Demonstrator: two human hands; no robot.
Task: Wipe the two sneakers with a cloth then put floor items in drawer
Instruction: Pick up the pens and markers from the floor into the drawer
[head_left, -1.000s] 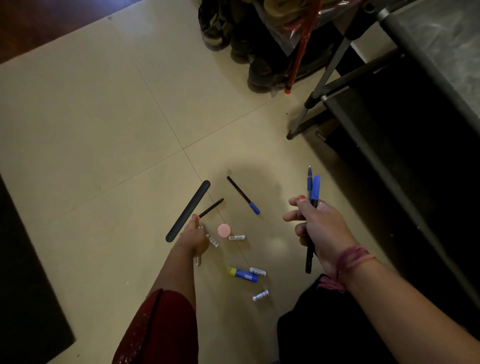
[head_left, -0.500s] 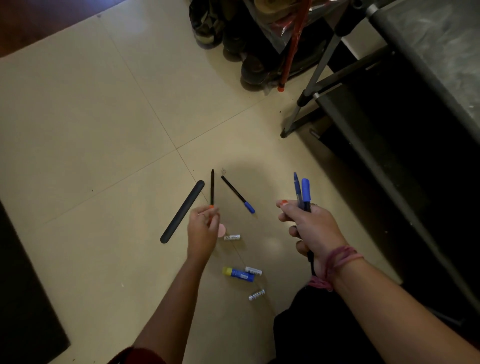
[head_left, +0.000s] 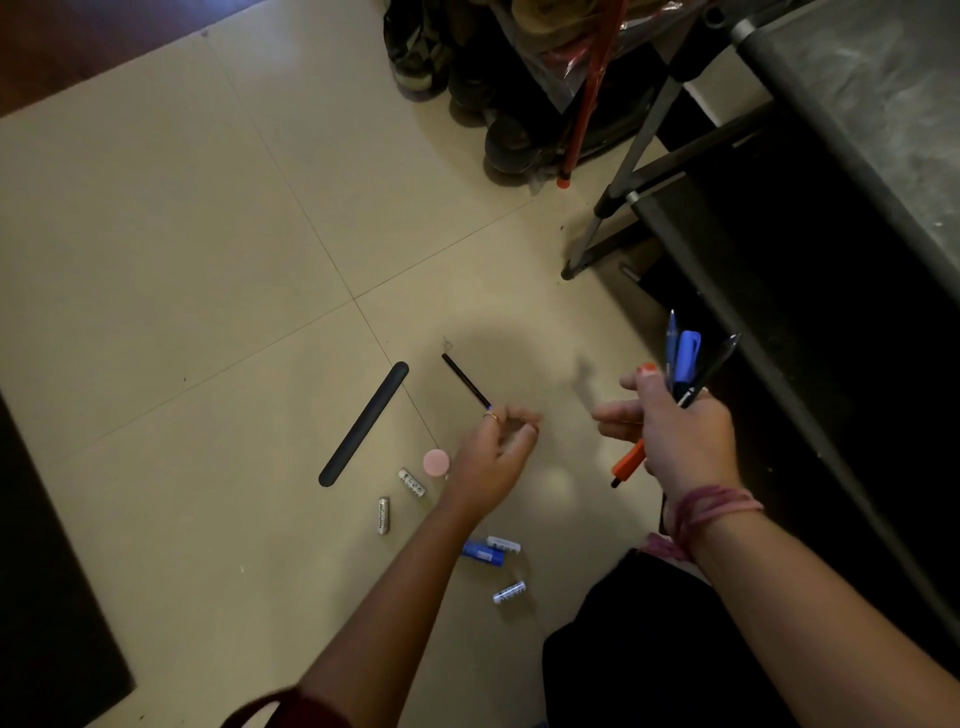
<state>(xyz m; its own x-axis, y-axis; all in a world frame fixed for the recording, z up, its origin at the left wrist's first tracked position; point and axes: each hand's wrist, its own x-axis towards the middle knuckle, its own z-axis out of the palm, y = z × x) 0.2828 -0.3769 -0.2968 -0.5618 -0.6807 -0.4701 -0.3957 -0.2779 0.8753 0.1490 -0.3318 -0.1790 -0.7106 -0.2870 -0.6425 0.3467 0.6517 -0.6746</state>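
Observation:
My right hand (head_left: 680, 441) is shut on a bunch of pens (head_left: 685, 358): blue ones, a black one, and one with an orange end (head_left: 628, 462) sticking out below the fist. My left hand (head_left: 493, 457) hovers low over the floor with its fingers half curled and nothing clearly in them. Its fingertips are at the near end of a thin black pen (head_left: 465, 379) lying on the tiles. Also on the floor are a long dark flat stick (head_left: 363, 423), a pink disc (head_left: 435, 462), several batteries (head_left: 383, 515) and a blue tube (head_left: 483, 553).
Dark shoes (head_left: 509, 140) and a red stick (head_left: 587, 104) stand at the top by a metal-framed rack (head_left: 623, 171) along the right. A dark mat (head_left: 41, 571) lies at the left. Dark fabric (head_left: 623, 649) covers the floor below my right arm.
The orange-ended black pen that my left hand lifted is now in my right hand's bunch. My left hand has moved right to the blue-capped pen, uncovering two batteries.

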